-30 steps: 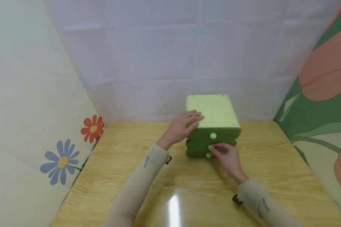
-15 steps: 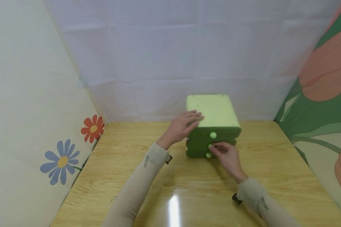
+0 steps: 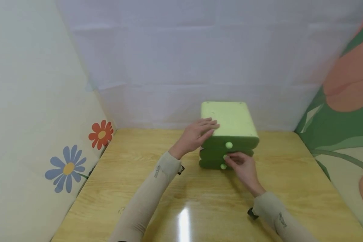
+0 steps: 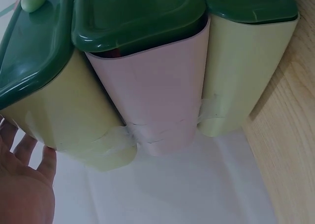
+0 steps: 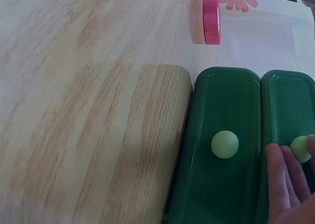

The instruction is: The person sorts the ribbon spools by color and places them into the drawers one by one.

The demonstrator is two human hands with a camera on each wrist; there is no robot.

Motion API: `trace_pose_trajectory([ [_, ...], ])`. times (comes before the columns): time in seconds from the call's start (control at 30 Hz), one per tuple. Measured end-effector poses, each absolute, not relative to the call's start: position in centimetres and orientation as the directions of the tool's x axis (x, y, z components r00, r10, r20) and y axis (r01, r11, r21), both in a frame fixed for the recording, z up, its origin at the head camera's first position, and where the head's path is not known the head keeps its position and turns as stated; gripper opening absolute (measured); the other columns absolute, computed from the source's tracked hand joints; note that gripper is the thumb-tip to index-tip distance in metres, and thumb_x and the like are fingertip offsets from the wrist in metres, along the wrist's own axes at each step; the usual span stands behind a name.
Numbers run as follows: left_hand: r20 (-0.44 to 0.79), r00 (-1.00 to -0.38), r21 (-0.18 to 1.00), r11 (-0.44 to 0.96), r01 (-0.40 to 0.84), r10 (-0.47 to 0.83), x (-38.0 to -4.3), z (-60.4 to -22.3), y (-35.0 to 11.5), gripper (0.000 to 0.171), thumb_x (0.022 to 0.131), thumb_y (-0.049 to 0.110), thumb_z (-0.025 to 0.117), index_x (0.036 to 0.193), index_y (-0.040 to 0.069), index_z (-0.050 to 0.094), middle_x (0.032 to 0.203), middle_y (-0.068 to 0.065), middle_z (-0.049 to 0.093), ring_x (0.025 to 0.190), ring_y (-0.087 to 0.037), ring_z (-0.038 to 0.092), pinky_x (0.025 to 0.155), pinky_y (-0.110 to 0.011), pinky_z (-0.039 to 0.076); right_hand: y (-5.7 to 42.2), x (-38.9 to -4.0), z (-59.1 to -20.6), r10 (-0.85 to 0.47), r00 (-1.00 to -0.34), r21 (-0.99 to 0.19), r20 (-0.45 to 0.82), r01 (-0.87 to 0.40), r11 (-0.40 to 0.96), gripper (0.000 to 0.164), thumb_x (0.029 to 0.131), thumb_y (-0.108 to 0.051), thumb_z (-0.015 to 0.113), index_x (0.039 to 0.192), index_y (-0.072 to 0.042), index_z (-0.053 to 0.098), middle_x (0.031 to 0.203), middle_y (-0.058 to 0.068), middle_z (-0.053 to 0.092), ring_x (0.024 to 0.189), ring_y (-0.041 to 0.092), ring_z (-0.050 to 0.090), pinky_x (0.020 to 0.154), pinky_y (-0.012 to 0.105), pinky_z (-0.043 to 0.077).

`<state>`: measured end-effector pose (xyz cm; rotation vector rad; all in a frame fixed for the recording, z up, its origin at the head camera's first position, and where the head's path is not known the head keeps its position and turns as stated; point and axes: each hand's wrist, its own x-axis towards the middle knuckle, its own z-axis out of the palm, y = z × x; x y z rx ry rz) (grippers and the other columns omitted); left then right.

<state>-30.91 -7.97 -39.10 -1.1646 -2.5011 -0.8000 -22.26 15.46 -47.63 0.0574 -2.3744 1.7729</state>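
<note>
A small drawer cabinet with a light green top and three dark green drawer fronts stands on the wooden table. My left hand rests over its top left edge, fingers extended; in the left wrist view the fingertips touch the light green side. With thumb and fingers, my right hand pinches the middle drawer's round knob. The top knob and bottom knob are untouched. From the side, a narrow dark gap shows behind the middle drawer front, above the pink casing.
Behind the cabinet hangs a white sheet. Flower-printed panels border the table at left and right. A pink ring-shaped object appears beyond the cabinet in the right wrist view. Clear tape joins the casings.
The head view has shifted slightly, so the scene sits a little further right. Both hands keep their places on the cabinet and the middle knob.
</note>
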Motion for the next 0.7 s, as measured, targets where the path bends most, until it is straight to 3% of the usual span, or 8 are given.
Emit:
trace_pose_trajectory([
  [0.4, 0.453, -0.658, 0.383, 0.535, 0.753, 0.602, -30.6, -39.2, -8.1, 0.041, 0.113, 0.033, 0.042, 0.149, 0.019, 0.058, 0.157, -0.002, 0.053, 0.154, -0.017, 0.036, 0.13, -0.035, 0.023, 15.5, -22.1, -47.4, 0.02, -0.978, -0.917, 0.208, -0.187, 0.353, 0.025, 0.095, -0.02, 0.077, 0.111, 0.0, 0.075, 0.104, 0.018, 0.077, 0.086, 0.007, 0.071, 0.079, 0.018, 0.058],
  [0.7, 0.464, -0.65, 0.385, 0.524, 0.76, 0.601, -30.7, -39.3, -7.6, 0.042, 0.113, 0.033, 0.043, 0.149, 0.019, 0.058, 0.157, -0.002, 0.053, 0.154, -0.017, 0.036, 0.13, -0.034, 0.021, 17.2, -21.2, -48.6, -0.048, -0.964, -0.89, 0.261, -0.26, 0.376, 0.026, 0.097, -0.011, 0.072, 0.121, -0.001, 0.073, 0.113, 0.019, 0.076, 0.095, 0.006, 0.072, 0.088, 0.017, 0.057],
])
